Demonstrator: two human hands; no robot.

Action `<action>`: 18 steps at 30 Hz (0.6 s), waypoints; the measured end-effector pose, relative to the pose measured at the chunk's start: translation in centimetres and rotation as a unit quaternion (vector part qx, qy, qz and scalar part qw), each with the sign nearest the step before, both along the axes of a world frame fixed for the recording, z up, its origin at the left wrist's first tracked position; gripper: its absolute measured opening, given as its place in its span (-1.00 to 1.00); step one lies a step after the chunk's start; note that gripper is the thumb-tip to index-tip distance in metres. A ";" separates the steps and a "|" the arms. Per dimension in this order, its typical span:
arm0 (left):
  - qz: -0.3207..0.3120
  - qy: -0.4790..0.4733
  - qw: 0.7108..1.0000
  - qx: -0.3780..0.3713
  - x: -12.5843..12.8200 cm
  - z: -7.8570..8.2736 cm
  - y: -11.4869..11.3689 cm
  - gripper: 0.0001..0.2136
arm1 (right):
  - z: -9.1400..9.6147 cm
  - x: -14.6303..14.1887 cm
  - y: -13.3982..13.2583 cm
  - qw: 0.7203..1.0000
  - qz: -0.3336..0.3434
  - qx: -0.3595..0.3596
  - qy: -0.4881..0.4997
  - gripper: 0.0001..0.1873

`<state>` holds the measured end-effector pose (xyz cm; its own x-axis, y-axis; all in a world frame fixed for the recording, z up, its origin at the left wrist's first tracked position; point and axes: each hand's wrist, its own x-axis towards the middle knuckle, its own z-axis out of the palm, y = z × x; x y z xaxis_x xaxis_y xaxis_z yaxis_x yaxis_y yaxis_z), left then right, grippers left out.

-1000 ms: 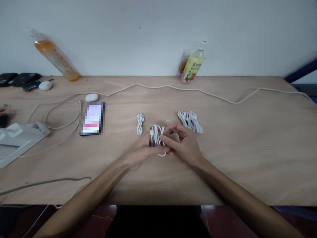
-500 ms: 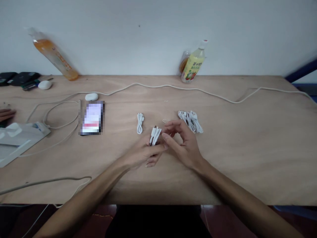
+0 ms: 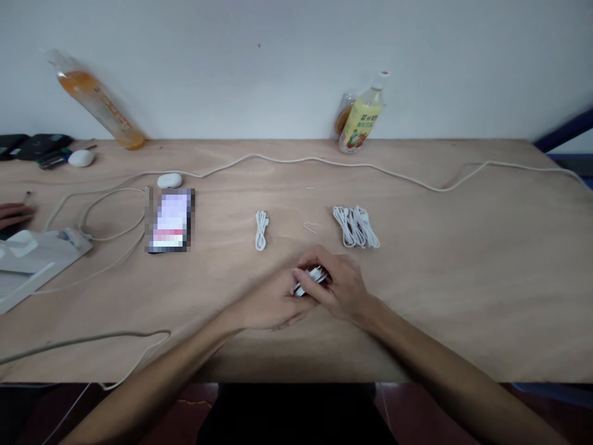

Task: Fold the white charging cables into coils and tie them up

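Note:
Both my hands meet over the near middle of the table around a bundled white charging cable (image 3: 311,281). My left hand (image 3: 275,300) is wrapped round it from the left and below. From the right, my right hand (image 3: 340,281) closes its thumb and fingers on the same bundle, hiding much of it. Beyond my hands lies one folded white cable (image 3: 262,230). Several more coiled white cables (image 3: 356,227) lie side by side to the right, and a thin bent white tie (image 3: 312,227) rests between them.
Left of centre are a phone (image 3: 171,219), a white earbud case (image 3: 169,180) and a white box (image 3: 44,266). A long white cord (image 3: 278,162) crosses the table. Bottles of orange drink (image 3: 102,111) and yellow-labelled drink (image 3: 364,117) stand by the wall. Another person's hand (image 3: 16,214) shows at far left.
My left hand has brought the cable bundle nearer and to the right, tilting it over. My right hand has moved down and closed on it, uncovering the thin tie.

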<state>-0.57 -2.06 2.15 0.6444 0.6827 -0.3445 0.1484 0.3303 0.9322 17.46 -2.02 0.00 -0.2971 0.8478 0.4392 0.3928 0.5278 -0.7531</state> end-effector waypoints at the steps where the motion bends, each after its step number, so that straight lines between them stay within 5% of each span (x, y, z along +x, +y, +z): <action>1: -0.006 0.000 1.000 -0.001 0.1 -0.1 0.0 -0.66 | 0.0 -0.1 -0.1 1.000 -0.015 0.006 -0.003 -0.86; 6: 0.059 -0.043 0.997 -0.009 0.3 -0.3 0.5 -0.43 | 0.2 -0.3 -0.2 0.995 -0.095 0.040 -0.009 -0.80; 10: 0.072 -0.048 0.996 -0.013 0.3 -0.2 0.7 -0.60 | 0.2 -0.3 0.2 0.986 -0.163 0.042 0.014 -0.73; 14: 0.142 -0.010 0.985 0.093 0.5 -0.1 0.6 -0.66 | 0.1 -0.3 0.4 0.980 -0.197 0.014 0.025 -0.62; 18: 0.186 0.020 0.964 0.190 0.8 -0.2 0.5 -0.64 | 0.0 -0.5 0.3 0.989 -0.146 0.006 0.026 -0.56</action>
